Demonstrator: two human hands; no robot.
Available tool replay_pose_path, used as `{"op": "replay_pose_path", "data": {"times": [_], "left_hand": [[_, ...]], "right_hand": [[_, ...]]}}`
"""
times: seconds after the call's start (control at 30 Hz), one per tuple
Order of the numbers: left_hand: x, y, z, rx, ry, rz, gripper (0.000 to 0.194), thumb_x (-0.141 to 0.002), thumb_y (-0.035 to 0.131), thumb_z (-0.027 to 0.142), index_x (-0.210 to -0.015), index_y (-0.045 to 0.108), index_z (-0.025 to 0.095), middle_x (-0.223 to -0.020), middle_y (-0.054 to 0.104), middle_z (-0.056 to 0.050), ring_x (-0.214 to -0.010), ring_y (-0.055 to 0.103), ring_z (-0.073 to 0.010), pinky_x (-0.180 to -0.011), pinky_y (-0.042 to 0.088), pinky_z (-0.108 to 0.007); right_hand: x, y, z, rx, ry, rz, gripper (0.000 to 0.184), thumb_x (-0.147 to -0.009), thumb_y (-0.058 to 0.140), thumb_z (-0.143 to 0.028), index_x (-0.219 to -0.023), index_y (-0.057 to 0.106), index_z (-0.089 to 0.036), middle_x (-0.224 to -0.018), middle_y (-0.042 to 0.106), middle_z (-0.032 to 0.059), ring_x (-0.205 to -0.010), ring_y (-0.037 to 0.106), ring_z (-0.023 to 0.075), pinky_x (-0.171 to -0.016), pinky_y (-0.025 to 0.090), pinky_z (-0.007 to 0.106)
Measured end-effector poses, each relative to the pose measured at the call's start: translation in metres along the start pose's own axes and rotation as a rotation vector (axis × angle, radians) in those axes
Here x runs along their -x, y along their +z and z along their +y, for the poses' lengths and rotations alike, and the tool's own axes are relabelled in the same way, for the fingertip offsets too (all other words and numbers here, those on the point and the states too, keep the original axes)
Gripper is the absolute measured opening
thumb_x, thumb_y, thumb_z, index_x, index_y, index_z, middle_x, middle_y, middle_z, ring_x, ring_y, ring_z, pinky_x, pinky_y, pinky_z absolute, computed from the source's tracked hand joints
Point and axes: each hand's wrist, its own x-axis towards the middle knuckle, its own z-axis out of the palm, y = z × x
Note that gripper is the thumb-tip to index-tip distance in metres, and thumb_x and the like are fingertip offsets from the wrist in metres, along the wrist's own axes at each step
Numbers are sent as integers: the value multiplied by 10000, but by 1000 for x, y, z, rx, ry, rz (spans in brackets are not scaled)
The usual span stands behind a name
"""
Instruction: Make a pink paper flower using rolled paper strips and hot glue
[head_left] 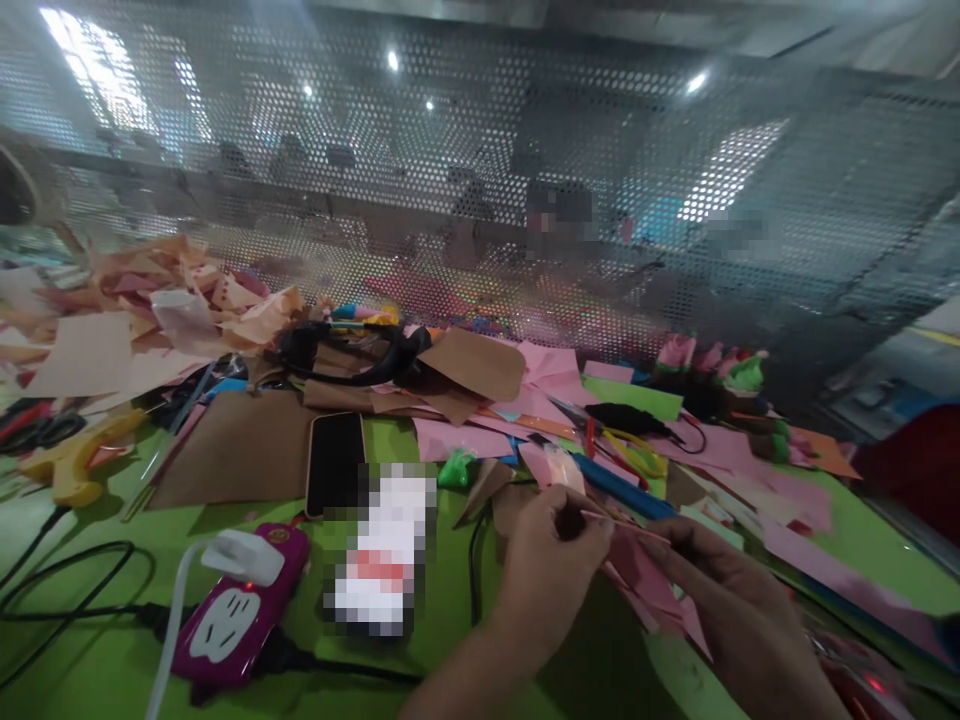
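Observation:
My left hand is closed in a pinch on one end of a narrow strip of pink paper. The strip's other end is gripped between the thumb and fingers of my right hand. More folded pink paper shows below the strip between the hands; whether it is joined to the strip I cannot tell. Just beyond the hands lies a blue rod. A small green lump in clear wrap rests on the table to the left of my left hand.
On the green table are a purple power strip with cables, a dark phone, a blurred-out lit phone and a yellow glue gun. Brown card and paper scraps spread toward a perforated metal screen.

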Motion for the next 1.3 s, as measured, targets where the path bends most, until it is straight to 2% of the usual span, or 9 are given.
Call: {"op": "replay_pose_path", "data": {"times": [0.27, 0.43, 0.73, 0.9, 0.97, 1.07, 1.3], "left_hand": [[-1, 0, 3, -14, 12, 11, 39, -753, 604, 137, -759, 633, 161, -686, 576, 17, -659, 517, -119, -625, 412, -234], [-3, 0, 3, -25, -17, 20, 23, -731, 616, 141, -734, 628, 160, -649, 537, 32, -635, 484, -112, -589, 389, -216], [-2, 1, 6, 7, -20, 2, 48, -725, 604, 138, -752, 642, 151, -651, 565, 20, -615, 490, -113, -578, 392, -215], [-1, -3, 4, -68, -21, 6, 64, -726, 634, 210, -745, 650, 151, -621, 560, 29, -606, 484, -118, -565, 359, -217], [-1, -5, 3, -87, 0, -24, 97, -718, 655, 234, -757, 666, 146, -663, 599, 13, -641, 515, -127, -605, 388, -224], [1, -6, 5, -34, -44, -45, 153, -695, 688, 273, -771, 662, 143, -706, 639, -9, -660, 554, -140, -630, 428, -239], [3, -3, 12, 34, -59, -11, 137, -706, 663, 276, -725, 604, 154, -600, 559, 27, -567, 522, -109, -567, 418, -227]], "right_hand": [[-4, -3, 6, -24, -9, -29, 330, -616, 841, -450, -754, 690, -190, -686, 665, 9, -596, 562, 148, -524, 463, 210], [-4, 1, 6, -46, 13, -51, 336, -606, 844, -440, -791, 698, -201, -743, 695, 18, -663, 613, 186, -573, 500, 243], [3, 0, 2, 15, -45, -67, 318, -689, 784, -481, -790, 702, -191, -753, 688, 22, -684, 592, 180, -598, 473, 243], [8, 6, 2, -9, -102, -48, 325, -699, 782, -470, -799, 686, -176, -728, 658, 16, -666, 565, 165, -595, 443, 246], [8, 7, 4, -9, -110, -55, 340, -686, 787, -479, -766, 671, -170, -701, 637, 13, -640, 549, 161, -574, 429, 248], [8, 6, 6, -11, -116, -44, 349, -688, 781, -491, -769, 669, -171, -719, 636, 18, -648, 545, 162, -572, 419, 252], [8, 4, 1, 12, -111, -16, 390, -665, 784, -525, -772, 675, -166, -703, 640, 27, -629, 536, 158, -554, 411, 255]]}}
